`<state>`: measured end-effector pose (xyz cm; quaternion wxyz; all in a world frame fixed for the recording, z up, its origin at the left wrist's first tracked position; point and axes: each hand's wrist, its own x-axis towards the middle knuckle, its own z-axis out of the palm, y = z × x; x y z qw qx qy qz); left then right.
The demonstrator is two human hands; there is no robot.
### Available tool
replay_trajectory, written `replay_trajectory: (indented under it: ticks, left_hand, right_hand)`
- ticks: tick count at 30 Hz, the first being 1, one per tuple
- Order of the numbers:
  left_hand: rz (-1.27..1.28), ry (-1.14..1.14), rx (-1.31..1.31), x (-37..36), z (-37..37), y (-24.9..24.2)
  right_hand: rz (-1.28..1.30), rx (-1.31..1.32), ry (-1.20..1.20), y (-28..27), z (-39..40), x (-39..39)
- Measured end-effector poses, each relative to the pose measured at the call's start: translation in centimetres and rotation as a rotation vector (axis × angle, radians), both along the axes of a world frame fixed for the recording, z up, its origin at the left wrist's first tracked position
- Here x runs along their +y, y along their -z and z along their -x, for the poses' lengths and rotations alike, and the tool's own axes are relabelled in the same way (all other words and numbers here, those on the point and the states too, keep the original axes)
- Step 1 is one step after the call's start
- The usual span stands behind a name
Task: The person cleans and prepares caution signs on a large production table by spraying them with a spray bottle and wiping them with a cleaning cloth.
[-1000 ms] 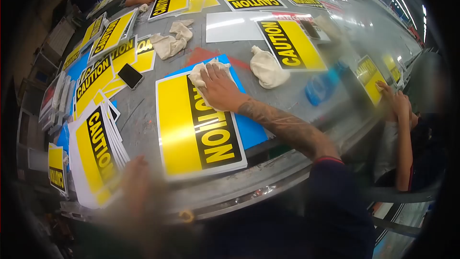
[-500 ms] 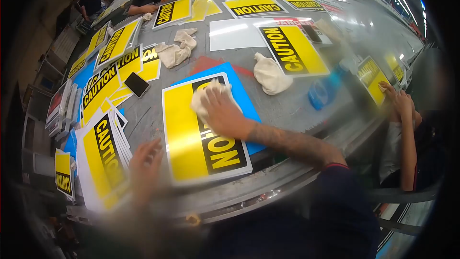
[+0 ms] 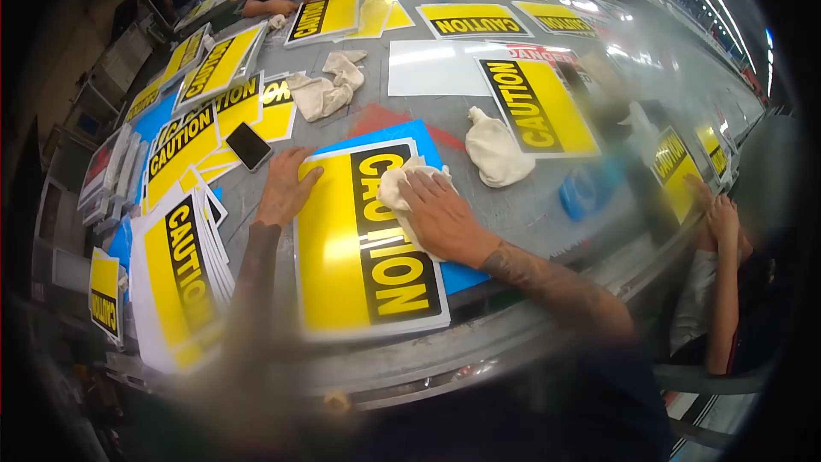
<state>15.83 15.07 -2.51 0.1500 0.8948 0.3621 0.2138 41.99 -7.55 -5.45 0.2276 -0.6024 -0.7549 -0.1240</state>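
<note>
A yellow and black CAUTION sign [image 3: 329,244] lies in front of me, on top of a blue sheet [image 3: 425,141]. My right hand [image 3: 440,214] presses a cream cloth [image 3: 395,186] against the sign's black lettered band near its right edge, fingers spread over the cloth. At the sign's upper left corner, my left hand [image 3: 286,186] grips the edge, thumb on the face; part of its fingers is hard to make out. A black phone [image 3: 249,146] lies just beyond my left hand. Another cream cloth [image 3: 496,150] rests to the right of the blue sheet.
CAUTION sign stacks [image 3: 184,265] crowd the left side. A crumpled cloth [image 3: 327,90], a white sheet [image 3: 440,67] and another sign [image 3: 539,107] lie farther back. A blurred blue spray bottle [image 3: 586,188] stands right. Co-workers' hands [image 3: 723,218] are at right and far left.
My left hand has moved up and forward from beside the sign onto its upper left corner. My right hand and the cloth have shifted right and slightly down across the lettering.
</note>
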Motion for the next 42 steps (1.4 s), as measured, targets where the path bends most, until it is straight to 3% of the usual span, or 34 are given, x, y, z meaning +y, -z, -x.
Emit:
replay_trajectory:
  ticks: [12, 22, 25, 28, 29, 30, 31, 32, 33, 35, 37, 39, 42]
  left_hand:
    - [-0.166, -0.179, -0.150, 0.7, -1.6, 4.8]
    - [-0.037, -0.206, -0.131, 0.3, -1.9, 3.9]
    - [-0.002, -0.213, -0.150, 0.5, -2.2, 4.0]
    - [-0.257, -0.113, -0.138, 5.3, 0.2, 9.4]
    - [-0.383, -0.026, -0.128, 8.0, 1.1, 12.4]
    - [-0.515, 0.055, -0.119, 10.6, 1.7, 15.2]
    - [-0.541, 0.089, -0.155, 10.0, 1.1, 13.9]
    - [-0.567, 0.123, -0.190, 9.2, 0.6, 12.3]
    - [-0.198, 0.057, -0.245, 8.9, 0.8, 11.7]
    - [-0.199, -0.082, -0.167, 6.7, 0.9, 10.3]
    - [-0.188, -0.065, -0.148, 7.7, 1.3, 10.6]
    - [-0.190, -0.067, -0.133, 8.2, 1.1, 10.5]
    - [-0.145, -0.057, -0.103, 9.2, 1.6, 11.5]
  right_hand:
    - [0.058, -0.045, 0.089, -1.5, -0.6, 2.3]
    - [0.100, -0.010, 0.128, -1.2, -0.2, 1.8]
    - [0.235, 0.013, 0.082, -2.0, 0.7, -1.0]
    - [0.193, 0.147, -0.033, -2.7, 0.3, 0.0]
    - [0.234, 0.241, -0.059, -1.0, -0.4, 1.4]
    - [0.089, 0.288, -0.004, 2.4, -1.1, 3.0]
    - [-0.130, 0.239, 0.064, 6.4, -2.0, 5.8]
    - [-0.158, 0.126, 0.041, 6.0, -2.8, 7.4]
    - [-0.081, 0.136, 0.140, 5.7, -2.2, 9.0]
    - [-0.083, 0.063, 0.234, 6.0, -1.2, 9.3]
    - [0.069, 0.107, 0.123, 5.0, -0.6, 6.4]
    - [-0.114, 0.096, 0.021, 4.0, -0.8, 2.5]
    - [0.174, 0.434, -0.060, 0.9, -2.0, -1.4]
